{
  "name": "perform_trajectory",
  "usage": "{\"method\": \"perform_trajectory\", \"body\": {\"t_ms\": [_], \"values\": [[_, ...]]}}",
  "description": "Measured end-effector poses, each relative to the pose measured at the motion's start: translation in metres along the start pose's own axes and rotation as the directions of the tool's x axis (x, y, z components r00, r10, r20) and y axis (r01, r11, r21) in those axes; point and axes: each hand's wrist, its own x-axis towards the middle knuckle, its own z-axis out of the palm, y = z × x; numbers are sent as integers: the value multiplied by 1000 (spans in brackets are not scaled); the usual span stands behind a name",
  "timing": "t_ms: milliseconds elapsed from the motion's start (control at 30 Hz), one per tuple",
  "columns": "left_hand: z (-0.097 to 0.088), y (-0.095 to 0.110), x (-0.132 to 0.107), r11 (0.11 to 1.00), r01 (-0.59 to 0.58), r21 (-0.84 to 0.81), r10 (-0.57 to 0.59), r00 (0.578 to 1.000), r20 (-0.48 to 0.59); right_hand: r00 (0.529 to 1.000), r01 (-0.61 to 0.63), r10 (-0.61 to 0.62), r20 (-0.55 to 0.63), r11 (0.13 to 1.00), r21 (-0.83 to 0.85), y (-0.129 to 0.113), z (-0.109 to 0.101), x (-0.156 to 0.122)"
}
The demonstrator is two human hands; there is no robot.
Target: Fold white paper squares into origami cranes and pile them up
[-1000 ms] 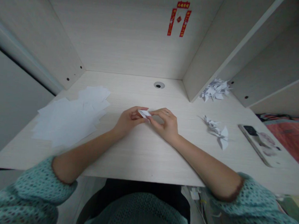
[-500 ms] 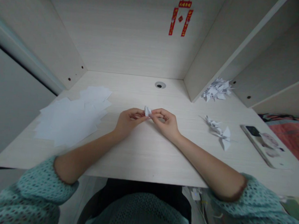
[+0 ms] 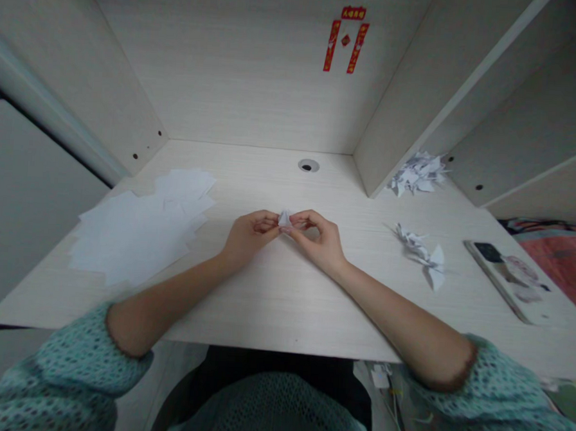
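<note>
At centre, both hands (image 3: 251, 238) (image 3: 319, 241) pinch folded paper (image 3: 284, 218).

One small, white, wedge-shaped folded-paper piece (image 3: 284, 219) is pinched from both sides near mid-view, narrow end uppermost in frame.
</note>
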Motion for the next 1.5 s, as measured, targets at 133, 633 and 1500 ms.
{"method": "perform_trajectory", "body": {"t_ms": [133,633,1500], "values": [[0,1,-3,996,-26,85,28,999,-16,997,74,-75,-5,991,-109,-2,-2,-1],[-1,0,-2,998,-30,-64,28,999,-21,956,260,-285,-75,936,-237,-11,-6,-3],[0,6,-10,963,-242,118,255,960,-118,920,350,-371,-124,923,-163,-17,-6,-4]]}}
